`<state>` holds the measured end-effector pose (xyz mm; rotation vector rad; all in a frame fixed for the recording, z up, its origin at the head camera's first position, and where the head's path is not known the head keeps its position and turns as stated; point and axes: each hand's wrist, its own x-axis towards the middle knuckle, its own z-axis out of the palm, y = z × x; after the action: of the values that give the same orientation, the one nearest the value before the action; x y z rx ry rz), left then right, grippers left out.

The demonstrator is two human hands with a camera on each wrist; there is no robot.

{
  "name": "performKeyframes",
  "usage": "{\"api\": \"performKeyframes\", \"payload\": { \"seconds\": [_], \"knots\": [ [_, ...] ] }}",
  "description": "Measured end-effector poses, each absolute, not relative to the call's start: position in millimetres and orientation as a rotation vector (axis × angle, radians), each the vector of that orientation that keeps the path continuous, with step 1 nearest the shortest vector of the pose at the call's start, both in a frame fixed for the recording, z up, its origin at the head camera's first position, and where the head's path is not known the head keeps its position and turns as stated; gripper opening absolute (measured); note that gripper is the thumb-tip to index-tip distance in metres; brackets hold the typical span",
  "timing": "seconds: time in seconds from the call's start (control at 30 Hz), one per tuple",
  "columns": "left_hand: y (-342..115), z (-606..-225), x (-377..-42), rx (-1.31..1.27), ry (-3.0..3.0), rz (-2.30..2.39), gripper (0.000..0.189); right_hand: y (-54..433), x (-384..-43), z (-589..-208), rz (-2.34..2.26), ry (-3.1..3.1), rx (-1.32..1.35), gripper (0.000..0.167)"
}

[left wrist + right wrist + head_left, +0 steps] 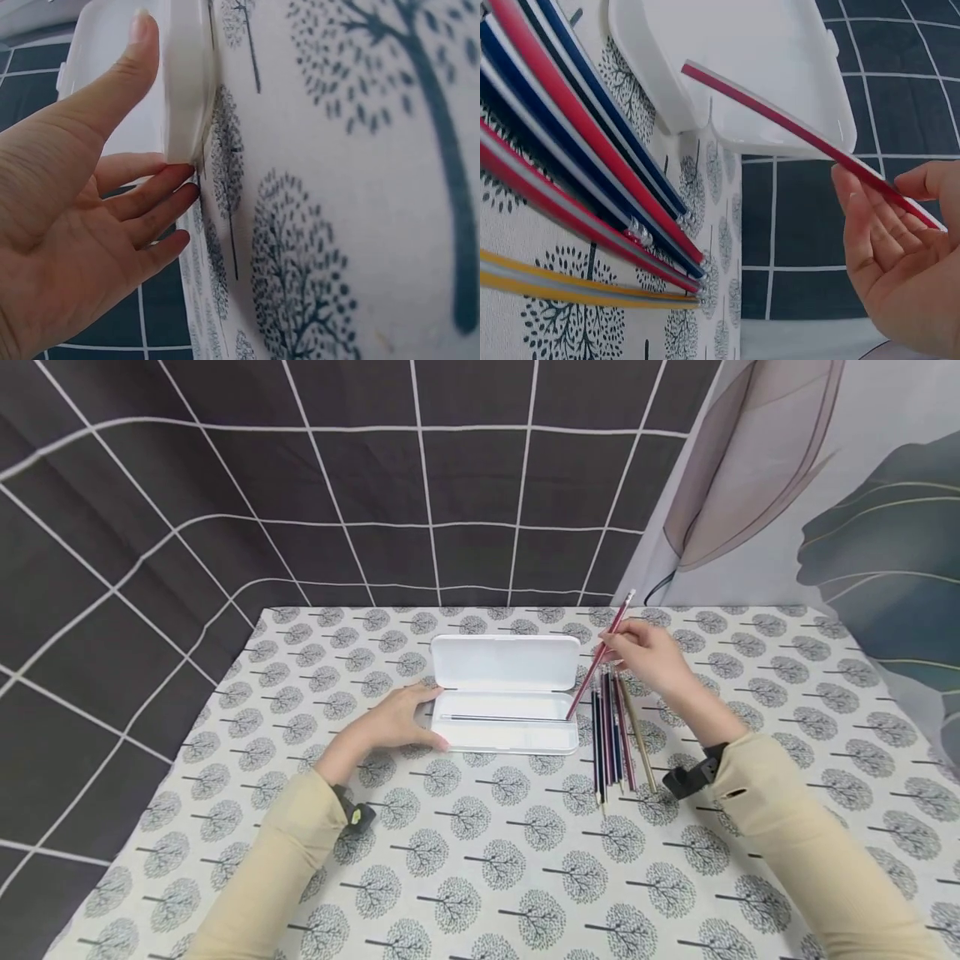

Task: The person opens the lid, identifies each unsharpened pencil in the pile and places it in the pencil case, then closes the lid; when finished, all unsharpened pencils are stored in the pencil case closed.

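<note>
A white pencil case [504, 662] stands with its lid up on the patterned tablecloth. One dark pencil [510, 719] lies lengthwise in its tray. At the case's left end is my left hand [397, 718], thumb at the front corner and fingers at the back; the left wrist view shows fingertips [184, 174] right at the case's edge. My right hand [648, 656] pinches a red pencil [600, 652] between thumb and fingers. This pencil slants, its white end up and its lower end over the right end of the tray.
Several dark and red pencils [609, 727] lie side by side just right of the case, below my right hand. A gold-coloured pencil [637, 735] is at the right of this group. A dark gridded curtain [480, 477] hangs behind the table.
</note>
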<state>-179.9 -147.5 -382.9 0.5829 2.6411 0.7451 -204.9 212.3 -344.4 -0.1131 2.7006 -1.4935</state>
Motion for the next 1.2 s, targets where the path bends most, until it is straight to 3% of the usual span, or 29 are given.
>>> {"api": "performKeyframes", "payload": {
  "seconds": [0.17, 0.57, 1.2],
  "knots": [
    [-146.9, -384.1, -179.7, 0.584, 2.657, 0.743, 0.098, 205.4, -204.0, -346.0, -1.374, 2.82, -0.256, 0.029],
    [-140.7, -376.5, -179.5, 0.516, 2.687, 0.641, 0.099, 174.0, -203.9, -361.4, -1.061, 2.754, -0.906, 0.021],
    [-141.6, -380.3, -181.1, 0.479, 2.676, 0.653, 0.098, 132.4, -210.5, -384.6, -0.638, 2.62, -1.101, 0.015]
  ]
}}
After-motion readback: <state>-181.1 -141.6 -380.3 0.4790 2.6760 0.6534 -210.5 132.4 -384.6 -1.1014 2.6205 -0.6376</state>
